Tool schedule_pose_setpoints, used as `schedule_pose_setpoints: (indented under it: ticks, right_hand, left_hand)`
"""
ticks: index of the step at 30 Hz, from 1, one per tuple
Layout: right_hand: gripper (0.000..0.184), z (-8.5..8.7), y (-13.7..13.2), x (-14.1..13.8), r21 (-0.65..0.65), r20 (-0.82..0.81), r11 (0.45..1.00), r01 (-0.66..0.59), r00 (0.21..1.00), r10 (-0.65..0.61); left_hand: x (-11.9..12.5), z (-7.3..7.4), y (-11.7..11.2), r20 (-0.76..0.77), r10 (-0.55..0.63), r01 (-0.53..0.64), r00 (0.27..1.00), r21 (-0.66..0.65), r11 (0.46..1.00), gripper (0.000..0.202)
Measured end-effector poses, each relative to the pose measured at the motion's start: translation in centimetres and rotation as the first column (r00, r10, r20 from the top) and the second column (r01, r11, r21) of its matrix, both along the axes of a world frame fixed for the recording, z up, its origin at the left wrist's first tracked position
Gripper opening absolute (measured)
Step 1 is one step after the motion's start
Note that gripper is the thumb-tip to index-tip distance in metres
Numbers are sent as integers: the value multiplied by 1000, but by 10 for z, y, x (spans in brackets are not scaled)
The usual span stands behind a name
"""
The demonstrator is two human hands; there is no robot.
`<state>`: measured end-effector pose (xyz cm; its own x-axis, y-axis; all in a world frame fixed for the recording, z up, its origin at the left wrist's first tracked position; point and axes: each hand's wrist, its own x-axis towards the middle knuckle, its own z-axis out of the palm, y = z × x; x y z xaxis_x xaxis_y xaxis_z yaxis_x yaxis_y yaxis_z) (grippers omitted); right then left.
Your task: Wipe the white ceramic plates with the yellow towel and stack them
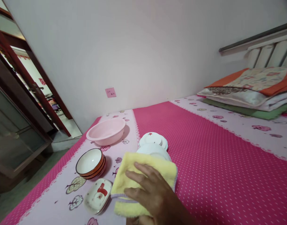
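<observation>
My right hand (155, 193) lies on a yellow cloth (143, 164) at the bottom centre, fingers spread over it and thumb pressed at its purple-trimmed edge. The cloth covers the near part of a white plate (152, 148). A sliver of skin at the bottom edge under the cloth looks like my left hand (136, 221); its fingers are hidden. Just left of the cloth sits a small oblong dish with a red mark (97, 195). Beyond it stand stacked orange-rimmed bowls (89, 161).
A pink basin (106, 129) and a stack of small white plates (155, 139) rest on the pink dotted bed sheet (204, 150). Folded bedding (251, 90) lies at the far right by the headboard. A doorway (40, 93) opens at the left.
</observation>
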<state>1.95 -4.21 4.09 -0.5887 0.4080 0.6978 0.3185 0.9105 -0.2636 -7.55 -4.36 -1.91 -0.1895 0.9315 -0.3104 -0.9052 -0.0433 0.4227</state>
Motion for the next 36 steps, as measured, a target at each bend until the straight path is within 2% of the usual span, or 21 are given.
schedule_pose_setpoints:
  ticks: [2,5,6,8,10,12,15,19,22,25,27,29,33,35,36]
  right_hand:
    - [52,-4,-3,-8,24,51,999,21,998,-22]
    - [68,-4,-2,-7,-11,49,994,111,993,-110]
    - [73,-3,0,-4,-23,39,990,142,989,-141]
    - [77,-1,6,3,-32,2,978,205,979,-205]
    - [76,-1,14,10,-23,-60,965,261,963,-262]
    - [74,-3,23,17,-17,-131,954,299,945,-299]
    - [71,-9,36,25,-72,-221,935,348,909,-355]
    - [63,-17,46,30,-237,-311,908,345,859,-408]
    - [54,-21,49,30,-403,-358,860,314,810,-464]
    - [48,-24,49,29,-474,-370,828,300,785,-496]
    - [47,-25,48,27,-416,-362,848,327,796,-485]
    - [50,-26,45,23,-294,-328,876,382,821,-468]
    - [58,-28,36,8,-51,-211,908,415,884,-416]
    - [60,-29,32,-1,-13,-145,928,372,918,-369]
    - [60,-30,30,-5,-13,-110,939,342,933,-342]
  left_hand:
    - [3,1,0,-51,61,-61,997,2,998,58]
    - [2,7,2,-327,160,-125,931,124,984,48]
    - [0,10,3,-439,166,-97,883,174,980,45]
    - [-3,13,2,-597,99,55,796,234,971,43]
    - [-5,14,0,-632,-25,221,775,234,947,47]
    - [-5,11,-3,-587,-137,327,798,231,916,57]
    - [-6,7,-5,-464,-228,373,856,247,895,68]
    - [-10,3,-4,-331,-166,263,929,274,925,73]
    - [-15,3,-3,-238,-114,179,965,271,946,72]
    - [-20,2,0,-185,-145,192,972,267,944,54]
    - [-22,-1,2,-155,-203,240,967,272,932,35]
    - [-21,-6,4,-124,-265,291,956,319,902,28]
    - [-21,-12,11,-77,-361,351,929,492,797,41]
    - [-22,-11,14,-54,-353,328,934,518,790,45]
    - [-23,-10,15,-53,-324,306,945,495,813,45]
